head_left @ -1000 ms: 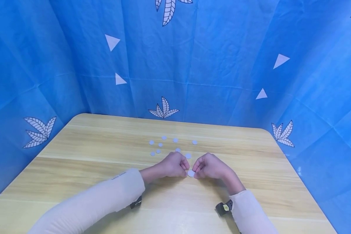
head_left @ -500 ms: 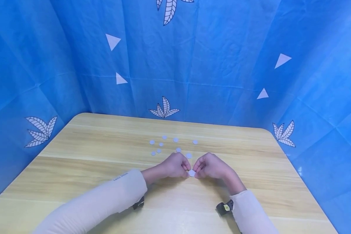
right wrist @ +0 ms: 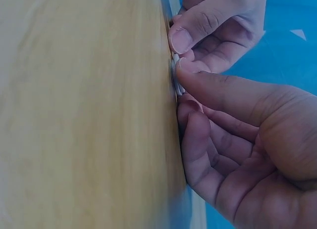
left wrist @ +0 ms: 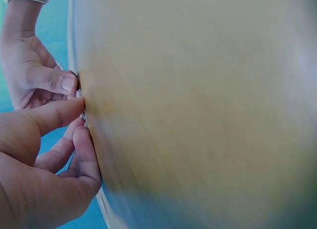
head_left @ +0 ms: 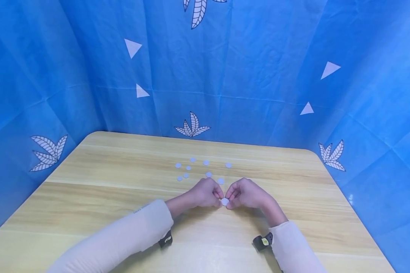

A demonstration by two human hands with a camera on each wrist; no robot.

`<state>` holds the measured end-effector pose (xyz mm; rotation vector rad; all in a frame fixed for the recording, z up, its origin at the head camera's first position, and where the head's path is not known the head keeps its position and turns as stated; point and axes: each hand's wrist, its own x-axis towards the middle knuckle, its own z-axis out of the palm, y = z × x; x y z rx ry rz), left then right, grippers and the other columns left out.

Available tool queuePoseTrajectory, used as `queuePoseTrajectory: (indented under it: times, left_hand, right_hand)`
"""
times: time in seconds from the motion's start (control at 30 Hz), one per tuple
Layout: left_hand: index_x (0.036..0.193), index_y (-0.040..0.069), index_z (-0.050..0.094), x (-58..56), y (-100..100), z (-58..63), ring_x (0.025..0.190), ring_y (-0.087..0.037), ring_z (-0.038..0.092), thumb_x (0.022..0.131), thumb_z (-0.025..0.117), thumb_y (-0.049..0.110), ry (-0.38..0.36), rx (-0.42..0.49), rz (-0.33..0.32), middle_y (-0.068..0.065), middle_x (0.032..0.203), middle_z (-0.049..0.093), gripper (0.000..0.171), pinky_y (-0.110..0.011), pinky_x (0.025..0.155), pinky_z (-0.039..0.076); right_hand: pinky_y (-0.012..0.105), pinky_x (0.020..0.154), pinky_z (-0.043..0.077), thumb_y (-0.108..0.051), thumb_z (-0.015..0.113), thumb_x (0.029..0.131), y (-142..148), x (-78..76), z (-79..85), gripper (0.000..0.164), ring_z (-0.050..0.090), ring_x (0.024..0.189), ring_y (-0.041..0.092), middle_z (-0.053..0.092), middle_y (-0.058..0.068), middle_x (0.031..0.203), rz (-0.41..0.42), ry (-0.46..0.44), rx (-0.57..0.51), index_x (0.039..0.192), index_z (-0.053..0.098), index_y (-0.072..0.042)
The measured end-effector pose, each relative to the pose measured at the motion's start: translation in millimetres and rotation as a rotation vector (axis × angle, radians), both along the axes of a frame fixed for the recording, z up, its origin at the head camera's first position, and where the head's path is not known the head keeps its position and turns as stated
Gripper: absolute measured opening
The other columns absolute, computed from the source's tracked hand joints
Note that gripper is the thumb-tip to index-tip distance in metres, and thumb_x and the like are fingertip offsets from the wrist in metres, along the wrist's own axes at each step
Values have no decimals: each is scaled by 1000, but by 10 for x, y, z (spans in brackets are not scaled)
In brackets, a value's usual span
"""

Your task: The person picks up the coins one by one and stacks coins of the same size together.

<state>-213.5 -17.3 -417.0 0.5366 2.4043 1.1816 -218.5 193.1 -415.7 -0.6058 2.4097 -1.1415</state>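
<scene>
A small white round disc (head_left: pixel 224 201) lies flat at the table surface between the two hands in the head view. My left hand (head_left: pixel 205 193) pinches its left edge with thumb and fingertips. From the opposite side, my right hand (head_left: pixel 246 194) pinches the right edge. Seen edge-on in the right wrist view, the white piece (right wrist: pixel 177 78) appears as thin layers under the right thumb (right wrist: pixel 218 88). The left thumb (left wrist: pixel 62 113) meets it from the near side in the left wrist view, and the fingers cover most of it.
Several more white discs lie scattered beyond the hands, including one disc (head_left: pixel 220 181) just past the fingertips and another disc (head_left: pixel 228 165) farther right. The wooden table (head_left: pixel 123 163) is backed by a blue curtain (head_left: pixel 253 68) on its far side and both flanks.
The left hand and forearm have shifted slightly to the right, bringing the fingertips of both hands closer around the disc. The right hand has hardly moved, and the scattered discs keep their arrangement.
</scene>
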Motion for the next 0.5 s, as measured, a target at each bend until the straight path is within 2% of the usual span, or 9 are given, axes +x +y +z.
queuePoseTrajectory:
  times: [0.27, 0.5]
  left_hand:
    - [92, 6, 74, 16, 0, -32, 84, -15, 60, 77, 86, 1, 0, 5, 22, 0, 87, 65, 20, -28, 77, 55]
    - [94, 6, 74, 21, -8, -96, 84, -16, 60, 78, 86, 3, 33, 19, -3, -1, 88, 65, 21, -29, 77, 55]
  right_hand:
    - [28, 69, 56, -5, 88, 77, -17, 10, 5, 18, 67, 74, 15, 72, 1, 78, 2, 19, 11, 88, 74, -4]
    - [29, 70, 55, -7, 89, 77, -34, 17, 8, 19, 66, 74, 15, 71, 0, 78, -5, 37, 29, 88, 73, -5]
